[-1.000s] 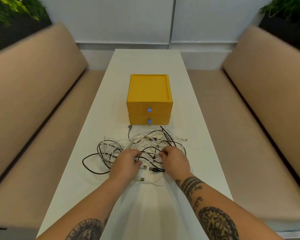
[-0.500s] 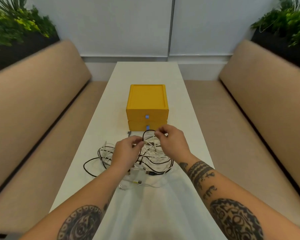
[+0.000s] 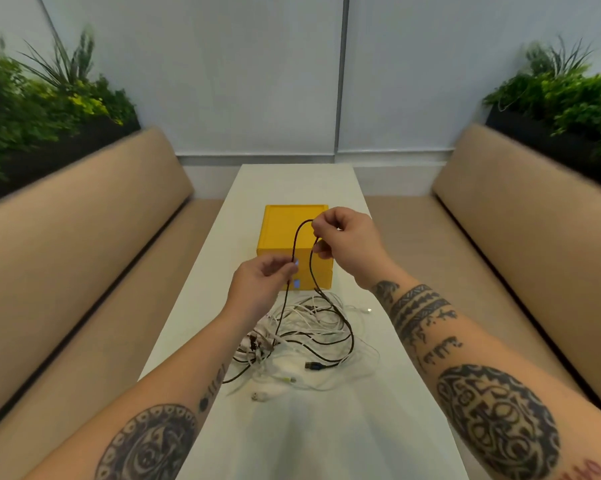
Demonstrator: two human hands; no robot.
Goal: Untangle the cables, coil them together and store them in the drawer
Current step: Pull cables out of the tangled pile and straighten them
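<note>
A tangle of white cables (image 3: 313,323) lies on the white table (image 3: 327,438), in front of a yellow two-drawer box (image 3: 281,230) with both drawers closed. A black cable (image 3: 349,327) rises out of the tangle in a loop. My right hand (image 3: 347,244) pinches the top of that loop above the box. My left hand (image 3: 261,289) pinches the loop's left strand lower down, in front of the box. The black cable's plug (image 3: 314,366) rests on the table at the near side of the tangle.
Beige bench seats (image 3: 500,237) run along both sides of the narrow table. Planters with green plants (image 3: 562,98) stand behind the backrests. A white plug (image 3: 259,396) lies at the near edge of the tangle.
Both hands have risen from the tangle on the table, pulling a loop of the black cable up in front of the yellow box. The camera view has tilted upward.
</note>
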